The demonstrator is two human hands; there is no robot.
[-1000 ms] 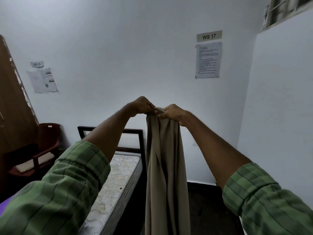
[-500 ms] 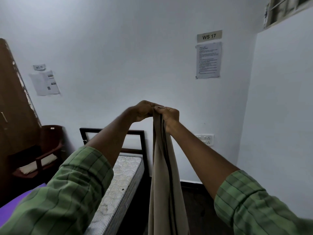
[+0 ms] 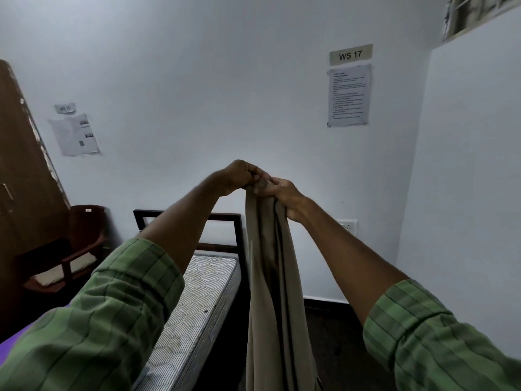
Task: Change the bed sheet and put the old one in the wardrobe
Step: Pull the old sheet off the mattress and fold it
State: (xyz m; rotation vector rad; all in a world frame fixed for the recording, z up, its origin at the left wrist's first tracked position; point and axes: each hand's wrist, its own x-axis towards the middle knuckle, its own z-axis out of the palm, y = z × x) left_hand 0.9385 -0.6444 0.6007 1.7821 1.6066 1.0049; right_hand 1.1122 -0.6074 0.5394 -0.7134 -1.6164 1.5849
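Hands meet at chest height: left hand (image 3: 239, 176) and right hand (image 3: 282, 194) both curl their fingers around the beige sheet (image 3: 275, 277), hanging beside the bare mattress (image 3: 197, 306); wall sign (image 3: 350, 55) reads "WS 17".

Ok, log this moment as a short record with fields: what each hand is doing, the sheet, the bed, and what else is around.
left hand: left hand grips the top edge of the sheet, fingers curled
right hand: right hand grips the same top edge, touching the left
sheet: beige sheet hangs straight down in folds, gathered narrow, held up at arm's length
bed: mattress bare, dark bed frame at the far end
left side: chair, brown wardrobe
wall: sign reading WS 17, printed notice
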